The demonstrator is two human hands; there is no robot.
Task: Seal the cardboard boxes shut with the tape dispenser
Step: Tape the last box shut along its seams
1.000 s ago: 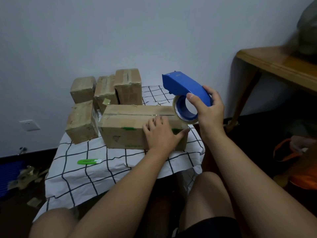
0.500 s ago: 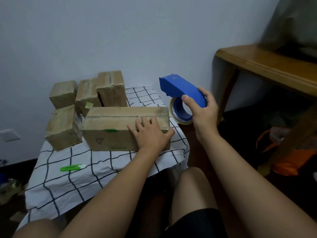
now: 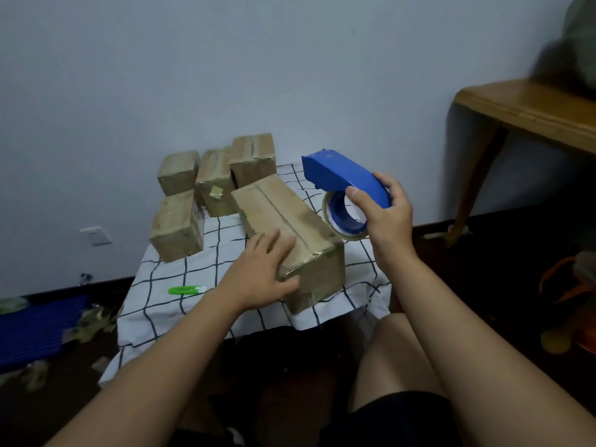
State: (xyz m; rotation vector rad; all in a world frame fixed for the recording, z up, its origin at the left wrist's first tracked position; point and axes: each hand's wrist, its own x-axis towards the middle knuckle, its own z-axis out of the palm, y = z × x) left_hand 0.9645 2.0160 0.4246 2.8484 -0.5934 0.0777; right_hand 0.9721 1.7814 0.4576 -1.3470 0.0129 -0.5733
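Note:
A long cardboard box (image 3: 283, 217) lies on the checked tablecloth (image 3: 200, 304), turned so one short end faces me. Its top seam runs lengthwise and shiny tape covers the near corner. My left hand (image 3: 261, 272) rests on the near left part of the box, fingers spread over the top and thumb against the end face. My right hand (image 3: 383, 217) grips a blue tape dispenser (image 3: 342, 179) with its roll of clear tape, held in the air just right of the box.
Several smaller cardboard boxes (image 3: 179, 227) stand behind and to the left. A green utility knife (image 3: 187, 290) lies on the cloth near the left edge. A wooden table (image 3: 529, 108) stands to the right. Tape scraps (image 3: 90, 324) litter the floor at left.
My left hand has swung the long box from lying sideways to pointing one end toward me. The dispenser in my right hand stayed beside the box's right side.

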